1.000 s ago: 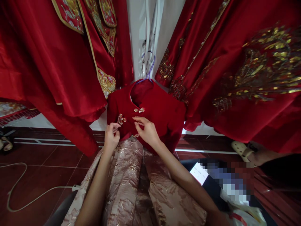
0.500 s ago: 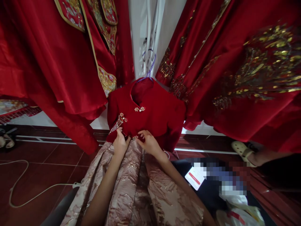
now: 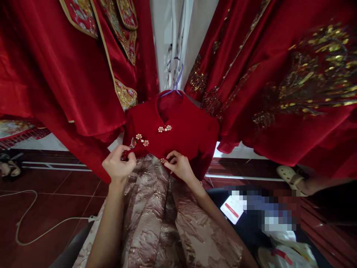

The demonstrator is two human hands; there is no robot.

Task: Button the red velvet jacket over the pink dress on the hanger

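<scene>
A red long-sleeved top (image 3: 189, 130) hangs in front of me on a thin purple hanger (image 3: 178, 80). Flower-shaped beaded fasteners (image 3: 164, 128) sit at its neck opening, and more beaded flowers (image 3: 142, 140) lie on the left of its chest. My left hand (image 3: 119, 163) is closed on the red cloth at the top's left side, just below those flowers. With thumb and fingers, my right hand (image 3: 178, 167) pinches the hem of the top beside a small beaded fastener (image 3: 162, 160). A pinkish brocade skirt (image 3: 150, 208) spreads below both hands.
Red embroidered garments (image 3: 83, 82) hang at left, and sequinned red ones (image 3: 279, 111) at right. A lit phone (image 3: 232, 208) lies on a dark surface at lower right, near plastic bags (image 3: 290, 253). A pale cable (image 3: 36, 242) runs over the tiled floor. Someone's clog-clad foot (image 3: 291, 176) shows at right.
My left hand has moved left from the top's lower front and closed on its side, pulling the cloth outward. The hanging tassel is now bunched there. My right hand stays at the hem.
</scene>
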